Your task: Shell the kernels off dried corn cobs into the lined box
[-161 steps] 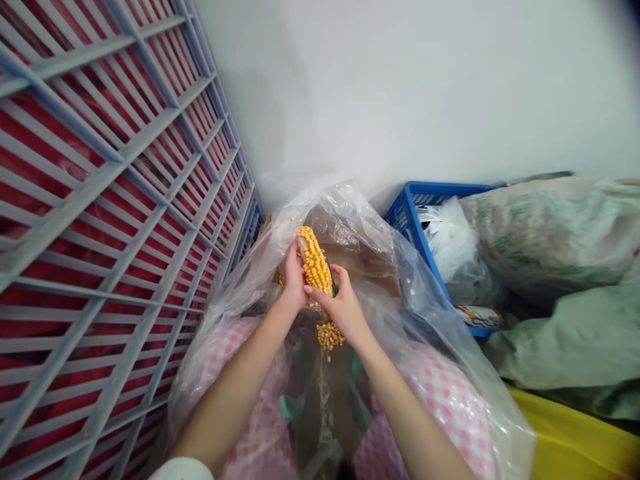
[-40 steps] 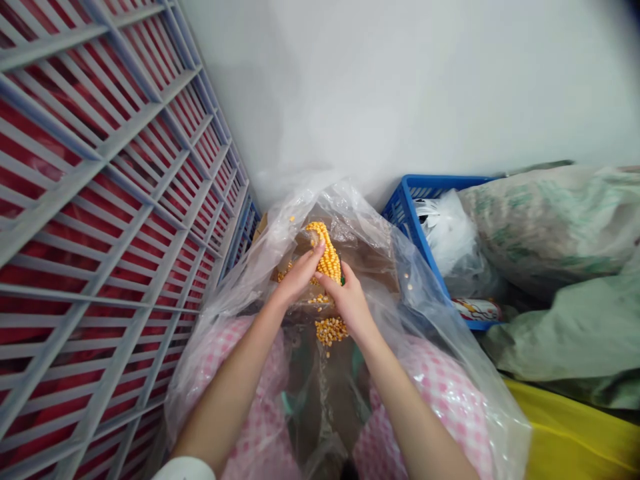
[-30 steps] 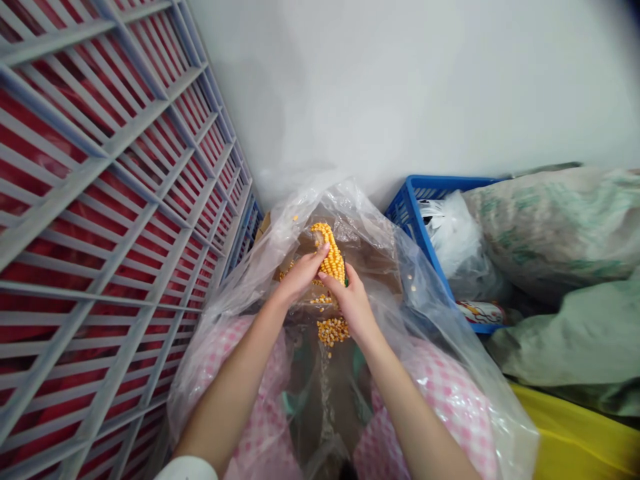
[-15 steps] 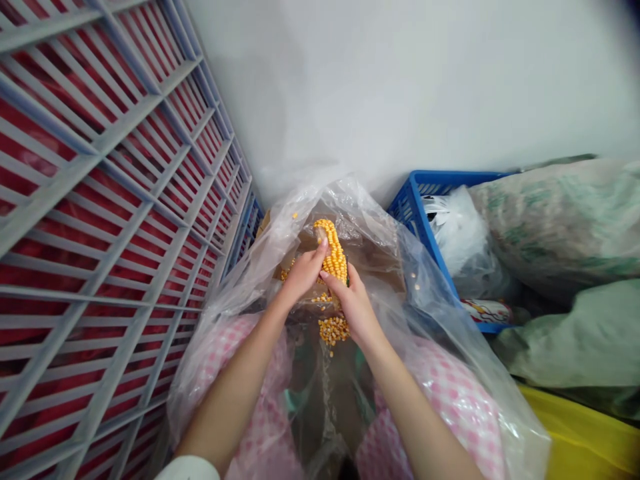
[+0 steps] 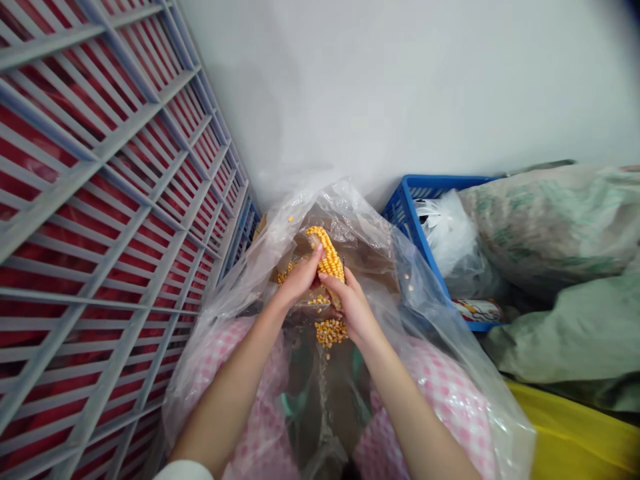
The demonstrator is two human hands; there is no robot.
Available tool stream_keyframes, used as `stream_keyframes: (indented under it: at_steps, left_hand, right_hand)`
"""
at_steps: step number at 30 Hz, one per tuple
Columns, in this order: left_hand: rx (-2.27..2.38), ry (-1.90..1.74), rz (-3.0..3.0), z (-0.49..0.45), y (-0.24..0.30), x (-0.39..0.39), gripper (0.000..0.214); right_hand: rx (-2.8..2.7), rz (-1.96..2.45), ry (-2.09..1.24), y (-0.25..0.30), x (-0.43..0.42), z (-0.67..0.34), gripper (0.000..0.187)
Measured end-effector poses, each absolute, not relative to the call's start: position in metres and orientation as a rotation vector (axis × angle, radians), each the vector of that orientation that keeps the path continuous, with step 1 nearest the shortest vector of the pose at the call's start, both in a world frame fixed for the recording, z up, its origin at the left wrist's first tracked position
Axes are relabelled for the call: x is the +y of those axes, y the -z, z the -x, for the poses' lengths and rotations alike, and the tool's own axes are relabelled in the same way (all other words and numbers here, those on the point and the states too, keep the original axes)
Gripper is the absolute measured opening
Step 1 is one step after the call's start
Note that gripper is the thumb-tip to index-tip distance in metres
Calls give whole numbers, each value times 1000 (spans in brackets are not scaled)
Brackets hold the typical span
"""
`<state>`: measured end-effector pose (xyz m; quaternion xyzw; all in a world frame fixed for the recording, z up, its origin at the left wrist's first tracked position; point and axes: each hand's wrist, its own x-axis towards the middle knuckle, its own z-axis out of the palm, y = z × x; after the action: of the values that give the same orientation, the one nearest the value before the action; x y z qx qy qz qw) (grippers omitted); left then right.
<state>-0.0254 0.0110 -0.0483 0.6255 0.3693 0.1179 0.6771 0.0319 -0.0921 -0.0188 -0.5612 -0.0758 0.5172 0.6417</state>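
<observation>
Shifted slightly left since the previous frame, inside a clear plastic liner [image 5: 425, 320], a corn cob [image 5: 326, 261] is clasped by the left hand [image 5: 300, 280] and right hand [image 5: 353, 307], both curled around it; loose kernels [image 5: 330, 333] are heaped just below.

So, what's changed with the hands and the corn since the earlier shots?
The left hand has shifted across the corn cob, its fingers now over the kernels. A pale, bare patch of cob now shows by the right hand. Both hands still hold the cob. The pile of kernels, plastic bag and blue crate look unchanged.
</observation>
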Motion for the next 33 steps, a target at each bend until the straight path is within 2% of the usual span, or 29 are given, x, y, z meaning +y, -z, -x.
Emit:
stream_keyframes:
  at_steps: [5, 10, 14, 21, 33]
  left_hand:
    - [854, -297, -1419, 24, 46, 11, 59]
    - [881, -155, -1462, 24, 45, 11, 68]
    - [826, -82, -1451, 24, 44, 11, 62]
    - [761, -196, -1400, 25, 49, 8, 57]
    - [913, -333, -1137, 17, 53, 4, 54]
  right_hand:
    - [-148, 1250, -1135, 19, -90, -34, 31]
    - [-94, 1288, -1109, 25, -85, -33, 31]
    - [-93, 1294, -1140, 28, -84, -31, 29]
    - [-78, 1288, -1129, 23, -88, -31, 32]
    - [-117, 1269, -1113, 22, -86, -27, 35]
